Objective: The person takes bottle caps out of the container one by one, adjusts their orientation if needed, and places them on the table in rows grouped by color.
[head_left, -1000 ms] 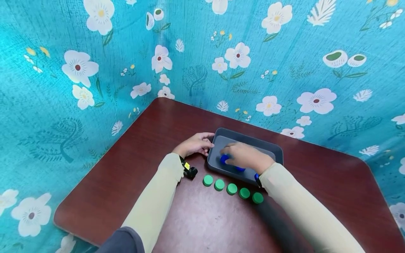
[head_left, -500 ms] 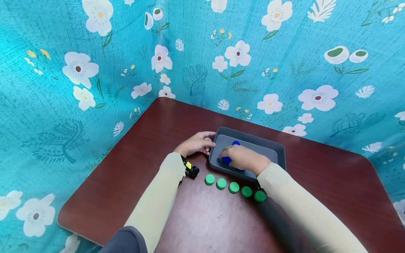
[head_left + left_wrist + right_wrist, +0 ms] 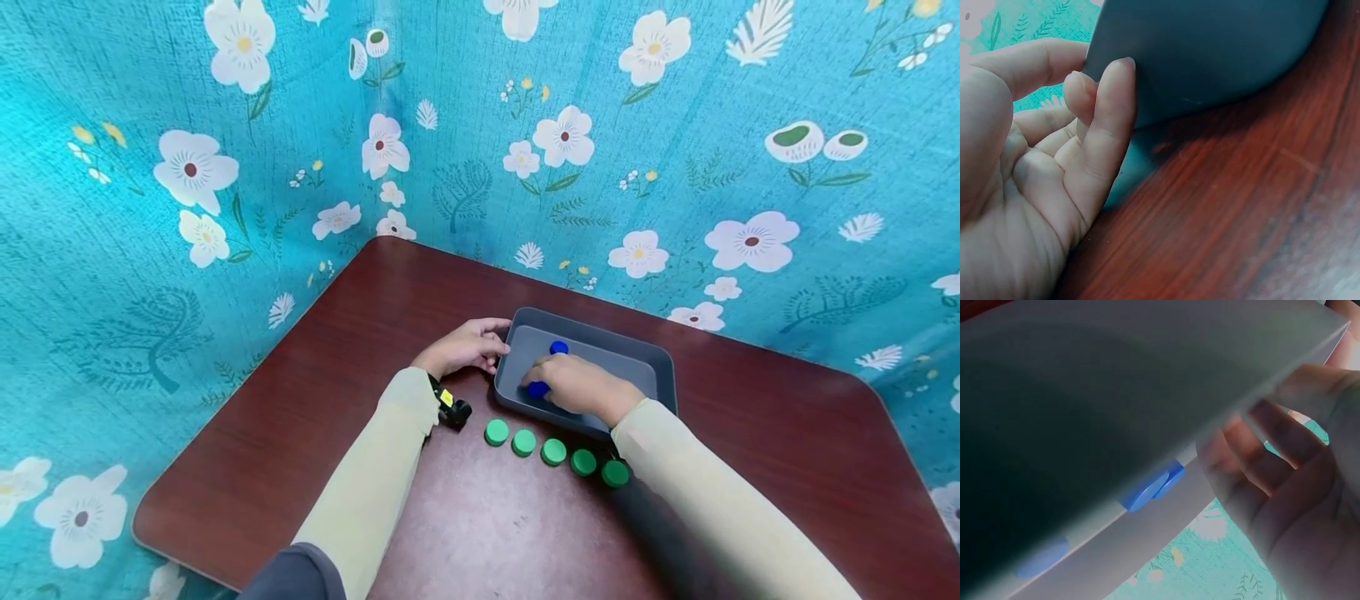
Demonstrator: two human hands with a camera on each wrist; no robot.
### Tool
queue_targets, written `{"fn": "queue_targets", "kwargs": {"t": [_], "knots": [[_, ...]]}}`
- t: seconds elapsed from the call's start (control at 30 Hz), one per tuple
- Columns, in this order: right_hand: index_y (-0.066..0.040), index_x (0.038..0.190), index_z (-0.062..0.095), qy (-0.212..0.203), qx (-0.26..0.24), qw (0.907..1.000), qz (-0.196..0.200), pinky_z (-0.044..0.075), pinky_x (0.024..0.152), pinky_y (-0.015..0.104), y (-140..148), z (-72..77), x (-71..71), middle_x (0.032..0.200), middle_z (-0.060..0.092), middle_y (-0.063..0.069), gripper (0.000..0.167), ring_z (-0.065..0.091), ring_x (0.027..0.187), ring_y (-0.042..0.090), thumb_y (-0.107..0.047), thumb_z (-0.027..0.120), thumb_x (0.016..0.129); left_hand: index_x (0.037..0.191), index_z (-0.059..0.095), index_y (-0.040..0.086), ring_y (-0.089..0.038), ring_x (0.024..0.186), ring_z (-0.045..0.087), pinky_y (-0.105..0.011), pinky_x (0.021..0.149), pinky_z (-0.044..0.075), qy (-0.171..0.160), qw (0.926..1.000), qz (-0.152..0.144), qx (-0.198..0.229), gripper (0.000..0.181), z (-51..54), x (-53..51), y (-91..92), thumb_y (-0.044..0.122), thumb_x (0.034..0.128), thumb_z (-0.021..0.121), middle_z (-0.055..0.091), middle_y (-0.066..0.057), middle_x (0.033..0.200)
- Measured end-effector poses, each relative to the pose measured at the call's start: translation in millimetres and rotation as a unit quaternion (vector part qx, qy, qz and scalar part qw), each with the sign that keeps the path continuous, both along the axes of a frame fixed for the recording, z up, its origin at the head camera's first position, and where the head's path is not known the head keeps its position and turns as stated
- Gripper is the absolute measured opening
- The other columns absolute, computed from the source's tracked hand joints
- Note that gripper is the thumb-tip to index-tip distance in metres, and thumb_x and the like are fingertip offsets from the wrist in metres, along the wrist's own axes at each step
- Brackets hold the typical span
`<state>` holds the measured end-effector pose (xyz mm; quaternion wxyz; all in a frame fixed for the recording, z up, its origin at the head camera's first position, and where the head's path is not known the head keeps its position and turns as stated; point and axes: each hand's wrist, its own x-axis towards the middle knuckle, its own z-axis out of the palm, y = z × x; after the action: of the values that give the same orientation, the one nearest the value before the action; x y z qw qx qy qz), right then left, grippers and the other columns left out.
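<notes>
Fingers and thumb of the left hand [image 3: 467,345] grip the left end of the grey tray [image 3: 652,354]; up close in the left wrist view, the hand [image 3: 1054,150] pinches the tray's wall [image 3: 1210,56]. Inside the tray, the right hand [image 3: 581,385] reaches down with its fingertips around a blue cap [image 3: 537,389]. Just beyond its knuckles lies another blue cap [image 3: 558,347]. From the right wrist, the tray wall hides the fingertips of the hand [image 3: 1291,481], and several blue caps [image 3: 1144,490] show past the wall.
Along the near side of the tray, several green caps [image 3: 553,452] stand in a row on the dark red table [image 3: 300,417]. The right forearm passes over the row's right end. A floral blue curtain [image 3: 465,108] hangs behind the table.
The right hand has shifted slightly toward the tray's near side, and a blue cap has come into view beyond its knuckles. The left hand keeps its grip on the tray's end.
</notes>
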<state>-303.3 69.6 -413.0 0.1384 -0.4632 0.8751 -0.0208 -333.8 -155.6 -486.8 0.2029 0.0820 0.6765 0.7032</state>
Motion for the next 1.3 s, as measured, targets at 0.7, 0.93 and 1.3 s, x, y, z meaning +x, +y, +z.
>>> {"fn": "queue_targets", "kwargs": {"t": [0.7, 0.93, 1.3], "knots": [[-0.012, 0.127, 0.065, 0.02, -0.079, 0.9965, -0.018, 0.051, 0.089, 0.047, 36.1, 22.7, 21.2, 0.125, 0.061, 0.01, 0.04, 0.058, 0.117, 0.032, -0.016, 0.074, 0.088, 0.149, 0.038, 0.01, -0.019, 0.06, 0.053, -0.033, 0.061, 0.056, -0.007, 1.0, 0.005, -0.001, 0.062, 3.8, -1.3, 2.8, 0.004, 0.0925, 0.063, 0.055, -0.011, 0.078], [-0.011, 0.124, 0.067, 0.033, -0.083, 0.9958, -0.019, 0.053, 0.086, 0.044, 45.9, 15.9, 24.8, 0.115, 0.063, 0.006, 0.038, 0.063, 0.103, 0.024, -0.019, 0.074, 0.087, 0.148, 0.04, 0.011, -0.02, 0.06, 0.053, -0.033, 0.061, 0.056, -0.006, 0.9999, 0.01, -0.002, 0.06, -0.5, 0.9, 1.7, 0.005, 0.0925, 0.064, 0.055, -0.011, 0.077], [-0.011, 0.125, 0.066, 0.036, -0.071, 0.9965, -0.027, 0.055, 0.081, 0.038, 48.3, 13.3, 25.2, 0.106, 0.064, 0.003, 0.039, 0.063, 0.091, 0.017, -0.023, 0.073, 0.088, 0.149, 0.038, 0.01, -0.02, 0.06, 0.053, -0.031, 0.06, 0.055, -0.009, 0.9999, 0.005, -0.006, 0.062, 2.9, 1.2, 2.5, 0.006, 0.0927, 0.063, 0.055, -0.011, 0.078]]}}
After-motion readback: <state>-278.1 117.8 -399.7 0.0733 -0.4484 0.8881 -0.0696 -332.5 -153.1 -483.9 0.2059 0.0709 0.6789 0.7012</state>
